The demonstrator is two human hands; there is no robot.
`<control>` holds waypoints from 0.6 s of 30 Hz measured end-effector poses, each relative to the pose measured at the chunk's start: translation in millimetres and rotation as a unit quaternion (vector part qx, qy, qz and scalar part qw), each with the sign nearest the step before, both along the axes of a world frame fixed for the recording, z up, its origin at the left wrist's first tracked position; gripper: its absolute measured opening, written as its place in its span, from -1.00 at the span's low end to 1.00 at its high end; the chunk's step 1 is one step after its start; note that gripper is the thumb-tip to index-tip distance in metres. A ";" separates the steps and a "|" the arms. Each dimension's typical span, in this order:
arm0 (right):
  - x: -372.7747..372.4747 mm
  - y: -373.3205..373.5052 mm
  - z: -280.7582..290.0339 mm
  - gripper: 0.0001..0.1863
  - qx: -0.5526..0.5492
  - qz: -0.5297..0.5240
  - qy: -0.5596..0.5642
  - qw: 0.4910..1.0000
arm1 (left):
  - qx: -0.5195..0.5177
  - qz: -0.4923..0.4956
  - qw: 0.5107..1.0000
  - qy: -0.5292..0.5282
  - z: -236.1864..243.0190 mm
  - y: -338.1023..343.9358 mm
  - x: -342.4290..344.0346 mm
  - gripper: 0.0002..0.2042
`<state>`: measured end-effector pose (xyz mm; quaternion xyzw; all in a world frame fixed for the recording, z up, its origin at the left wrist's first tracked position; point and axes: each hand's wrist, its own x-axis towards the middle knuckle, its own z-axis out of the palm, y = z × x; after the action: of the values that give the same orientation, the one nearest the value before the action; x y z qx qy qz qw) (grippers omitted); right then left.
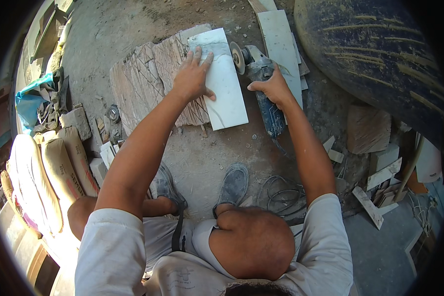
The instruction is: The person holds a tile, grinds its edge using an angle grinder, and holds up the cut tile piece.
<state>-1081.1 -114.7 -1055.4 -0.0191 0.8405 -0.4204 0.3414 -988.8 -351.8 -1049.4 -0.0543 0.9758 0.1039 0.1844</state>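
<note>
Pressing: left hand (192, 74) flat on white tile (223, 81) | right hand (272, 88) wraps angle grinder (261, 84) (disc up)

stacked cement sacks (49, 172), blue plastic bag (29, 101), coiled cable (281, 192), tile offcuts (380, 182)

Single head-worn fisheye view, straight down (close) over squatting knees and ground (202, 153).

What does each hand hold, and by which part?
Right hand grips the angle grinder by its body. Left hand lies flat on the white tile, holding nothing.
</note>
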 end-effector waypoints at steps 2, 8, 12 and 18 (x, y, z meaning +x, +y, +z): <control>2.8 1.9 0.6 0.32 0.001 -0.001 -0.006 1.000 | -0.008 -0.001 1.000 -0.011 0.4 0.4 -0.2 0.33; 9.8 9.7 1.1 0.32 0.014 0.000 0.007 1.000 | -0.010 -0.003 1.000 -0.015 0.8 1.3 -1.4 0.34; 15.1 12.5 6.1 0.33 0.022 0.005 -0.007 1.000 | -0.010 -0.004 1.000 -0.010 0.5 1.0 -0.7 0.34; 22.0 18.7 7.6 0.32 0.021 0.008 -0.001 1.000 | -0.012 -0.004 1.000 -0.009 -1.3 -0.6 0.2 0.35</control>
<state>-1059.1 -96.0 -1047.8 -0.0183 0.8487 -0.3997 0.3459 -988.6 -352.3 -1050.7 -0.0537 0.9754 0.0912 0.1933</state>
